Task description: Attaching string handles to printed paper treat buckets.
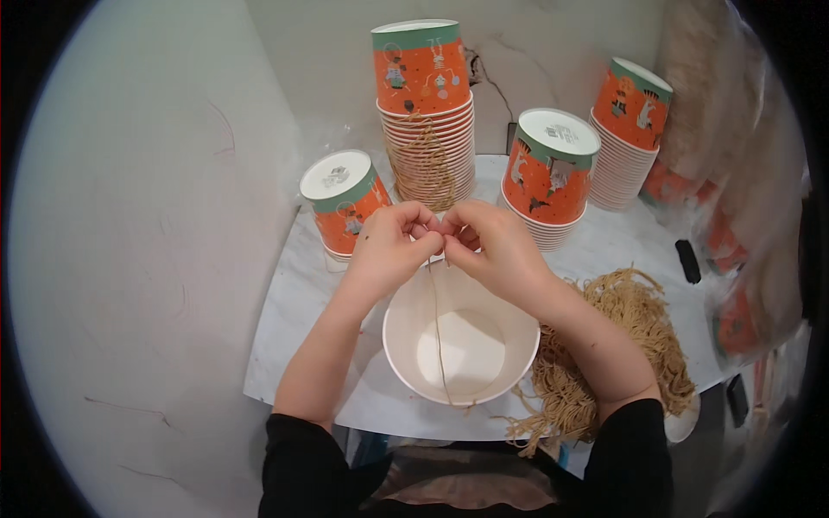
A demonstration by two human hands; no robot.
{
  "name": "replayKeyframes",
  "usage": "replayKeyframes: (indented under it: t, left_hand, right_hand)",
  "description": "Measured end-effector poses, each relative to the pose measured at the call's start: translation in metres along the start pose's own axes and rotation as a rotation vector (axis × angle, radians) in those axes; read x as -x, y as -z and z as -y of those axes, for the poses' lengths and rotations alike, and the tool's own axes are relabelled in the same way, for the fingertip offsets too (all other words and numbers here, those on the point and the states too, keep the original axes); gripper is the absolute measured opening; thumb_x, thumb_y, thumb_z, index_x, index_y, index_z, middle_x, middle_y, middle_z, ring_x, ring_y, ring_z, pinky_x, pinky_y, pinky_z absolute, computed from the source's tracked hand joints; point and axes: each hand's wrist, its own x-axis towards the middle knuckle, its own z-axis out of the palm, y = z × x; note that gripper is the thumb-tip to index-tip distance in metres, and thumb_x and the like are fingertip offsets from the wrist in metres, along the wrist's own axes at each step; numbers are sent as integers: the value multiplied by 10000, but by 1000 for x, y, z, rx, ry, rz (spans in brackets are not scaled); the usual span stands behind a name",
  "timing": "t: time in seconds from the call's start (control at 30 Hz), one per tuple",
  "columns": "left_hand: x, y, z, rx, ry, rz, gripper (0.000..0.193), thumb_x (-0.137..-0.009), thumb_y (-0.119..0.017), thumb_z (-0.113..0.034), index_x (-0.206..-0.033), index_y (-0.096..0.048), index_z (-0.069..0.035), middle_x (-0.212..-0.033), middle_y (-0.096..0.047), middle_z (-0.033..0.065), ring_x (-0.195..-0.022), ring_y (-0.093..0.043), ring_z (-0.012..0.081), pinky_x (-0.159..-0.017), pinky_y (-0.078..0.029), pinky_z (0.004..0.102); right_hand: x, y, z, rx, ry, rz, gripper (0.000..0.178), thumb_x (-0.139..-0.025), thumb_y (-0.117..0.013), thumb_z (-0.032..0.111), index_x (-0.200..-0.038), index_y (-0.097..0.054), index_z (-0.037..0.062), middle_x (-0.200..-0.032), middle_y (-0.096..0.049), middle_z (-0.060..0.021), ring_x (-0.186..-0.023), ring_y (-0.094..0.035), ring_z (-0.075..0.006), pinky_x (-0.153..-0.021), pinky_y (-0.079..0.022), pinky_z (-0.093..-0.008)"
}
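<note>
My left hand (389, 246) and my right hand (494, 249) meet fingertip to fingertip above the far rim of an open white paper cup (406, 363). Both pinch a thin tan string (436, 328) that hangs from my fingers down across the inside of the cup to its near rim. The cup stands upright on a small white marble-look table (294, 345), right in front of me. A pile of tan string (635, 315) lies on the table under my right forearm.
Upside-down stacks of orange and green printed paper cups stand behind my hands: a short stack (344, 200) at left, a tall stack (425, 112) with string draped on it, another stack (548, 173), and a leaning stack (626, 129). Bagged cups (734, 216) lie at right. A pale wall stands at left.
</note>
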Motion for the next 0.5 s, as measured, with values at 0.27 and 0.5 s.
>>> replayKeyframes:
  t: [0.27,0.5]
  left_hand:
    - [8,-1,-5,38,-2,-72,95,-866,-665,-52,-918,-680,26,-812,-689,6,-764,-628,43,-692,-510,219]
    - [11,-2,15,293,-57,-68,81,-858,-683,-36,-913,-683,24,-843,-698,17,-797,-645,57,-689,-507,219]
  right_hand:
    - [-2,-13,-1,-158,-108,-79,102,-934,-646,29,-1006,-607,-32,-920,-654,-137,-751,-706,-230,-634,-559,-330]
    - [0,-12,7,-217,-116,-7,99,-919,-654,-5,-1002,-610,-37,-927,-646,-132,-812,-711,-205,-701,-580,-316]
